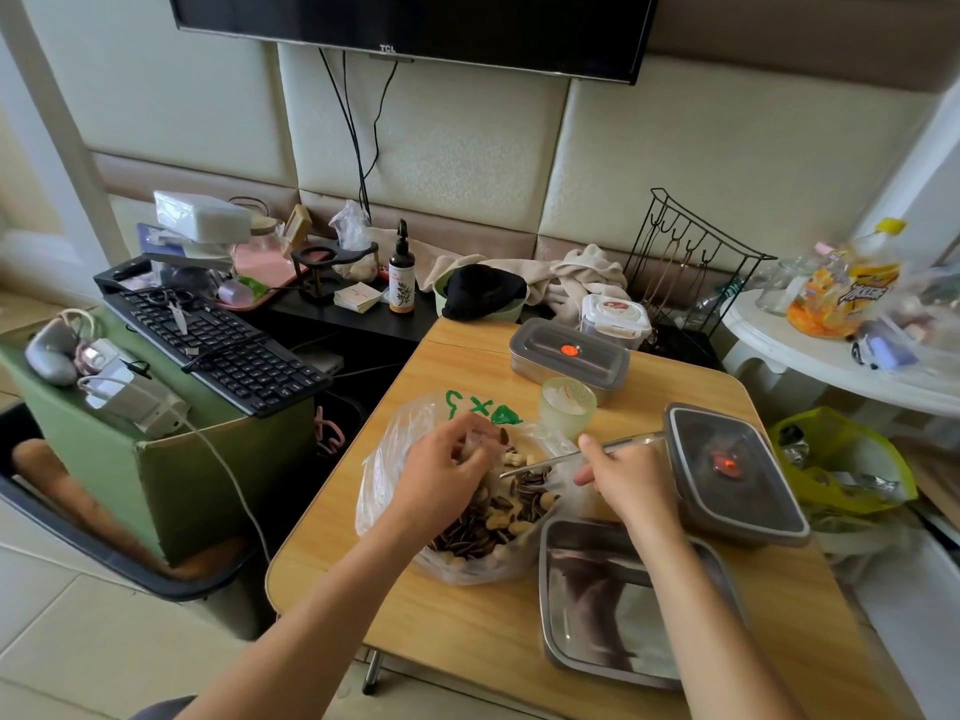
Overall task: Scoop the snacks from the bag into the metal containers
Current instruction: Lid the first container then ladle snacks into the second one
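Snacks (493, 517), a mix of striped seeds and pale peanuts, lie heaped in a clear plastic bag (387, 470) at the left of the wooden table (467, 626). Left hand (447, 472) pinches the far rim of the bag and holds its mouth open. Right hand (618, 472) grips the handle of a metal spoon (550, 462), whose working end lies low over the heap.

Progress, as judged: early. The open metal container (543, 589), near right and just beside the bag, shows only bare reflective steel, so no snacks appear to have gone into it. A second metal container (569, 356), far on the table, has its lid on, and its contents cannot be told. Nearly all the scooping is left.

Edges and room: the bag sits close to the table's left edge, and the open container reaches close to the near edge. A clear lid (737, 480) lies right of the spoon handle and a green cup (566, 410) just beyond it. The short path from bag to container is open, though a wide swing of the handle could strike either.
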A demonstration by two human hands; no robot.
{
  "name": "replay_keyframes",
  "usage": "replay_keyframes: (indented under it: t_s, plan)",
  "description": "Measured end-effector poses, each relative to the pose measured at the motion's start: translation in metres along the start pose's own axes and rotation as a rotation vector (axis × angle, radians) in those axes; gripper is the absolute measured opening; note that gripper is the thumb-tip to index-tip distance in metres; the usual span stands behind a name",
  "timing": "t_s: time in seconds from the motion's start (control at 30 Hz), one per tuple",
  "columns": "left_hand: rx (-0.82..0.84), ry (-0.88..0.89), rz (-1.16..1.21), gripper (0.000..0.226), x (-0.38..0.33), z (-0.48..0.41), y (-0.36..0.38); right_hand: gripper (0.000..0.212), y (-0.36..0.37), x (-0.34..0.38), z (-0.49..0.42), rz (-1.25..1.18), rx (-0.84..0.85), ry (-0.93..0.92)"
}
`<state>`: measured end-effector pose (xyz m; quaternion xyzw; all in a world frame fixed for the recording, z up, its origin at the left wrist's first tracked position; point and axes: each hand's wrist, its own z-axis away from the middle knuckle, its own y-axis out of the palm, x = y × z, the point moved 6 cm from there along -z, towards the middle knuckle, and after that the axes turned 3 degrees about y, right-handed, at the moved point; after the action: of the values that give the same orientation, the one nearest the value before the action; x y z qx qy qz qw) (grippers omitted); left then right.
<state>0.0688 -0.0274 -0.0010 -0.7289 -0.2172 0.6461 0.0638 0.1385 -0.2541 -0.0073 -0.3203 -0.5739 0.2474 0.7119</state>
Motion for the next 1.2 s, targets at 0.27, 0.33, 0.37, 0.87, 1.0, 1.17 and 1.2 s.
replay_keyframes:
  t_s: [0.27, 0.33, 0.37, 0.87, 1.0, 1.17, 1.2]
  plan:
    - [-0.010, -0.007, -0.009, 0.023, 0.006, -0.004, 0.001, 0.050, 0.012, 0.017, 0.006, 0.167, 0.052, -0.110]
    - [-0.012, -0.039, 0.002, 0.035, 0.007, -0.004, 0.002, 0.049, 0.014, 0.020, 0.005, 0.179, 0.011, -0.153]
    - [-0.021, -0.054, -0.024, 0.040, 0.009, -0.005, 0.002, 0.049, 0.015, 0.020, 0.005, 0.179, -0.007, -0.172]
    - [0.028, -0.086, -0.325, 0.042, 0.017, -0.005, 0.000, 0.046, 0.040, 0.061, 0.042, -0.002, 0.317, -0.594]
    - [0.024, -0.045, -0.306, 0.044, 0.013, -0.005, 0.001, 0.037, 0.034, 0.060, 0.040, -0.001, 0.222, -0.539]
    - [0.012, -0.037, -0.028, 0.033, 0.007, -0.003, -0.002, 0.019, 0.029, 0.063, 0.046, -0.300, 0.393, -0.503]
    - [0.020, -0.030, 0.027, 0.033, 0.006, -0.002, -0.002, 0.013, 0.029, 0.062, 0.046, -0.338, 0.414, -0.492]
